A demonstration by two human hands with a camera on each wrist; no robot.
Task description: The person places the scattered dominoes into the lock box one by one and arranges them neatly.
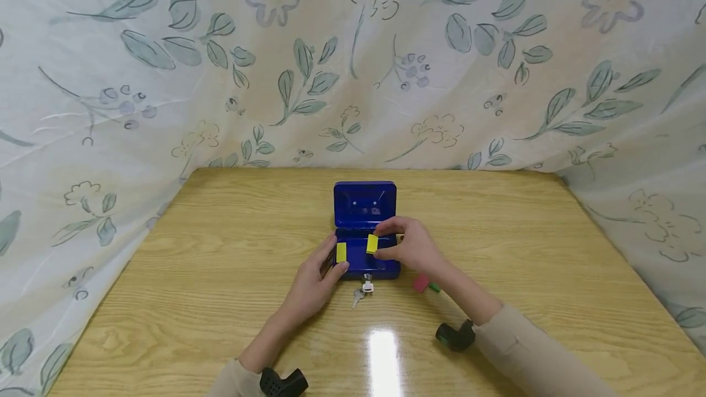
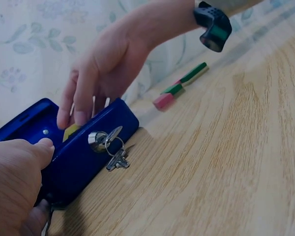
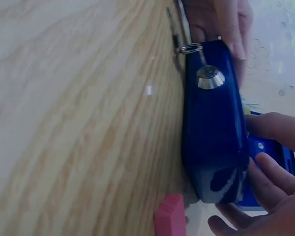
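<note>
"Two sleeves (image 1: 543,357) come first; what sits by them?"

"A black device (image 1: 455,336) on each of my wrists. A little farther on, one key (image 1: 368,287) sits at the lock on the box's front, with a second key (image 1: 358,297) on the ring beside it."

"And to the right?"

"On the wooden surface (image 1: 220,219), a pink block (image 1: 421,282) lies just beside a green block (image 1: 435,287), near my right forearm. The left wrist view shows another green block (image 2: 194,73) farther along that row."

"How is your left grip?"

"My left hand (image 1: 311,283) is clamped on the left side of the blue box (image 1: 388,275), thumb at the rim, fingers along the outside."

"What's inside, by that thumb?"

"One yellow block (image 1: 341,252), at the left end."

"And the right grip?"

"My right hand (image 1: 410,247) reaches over the box from the right, thumb and fingertips clamped on the other yellow block (image 1: 372,244). I hold it over the middle of the interior; I can't tell whether it touches the bottom."

"What's farthest?"

"The blue lid (image 1: 365,192), tipped up behind the box, and past the surface a pale cloth (image 1: 353,84) printed with leaves and flowers."
</note>
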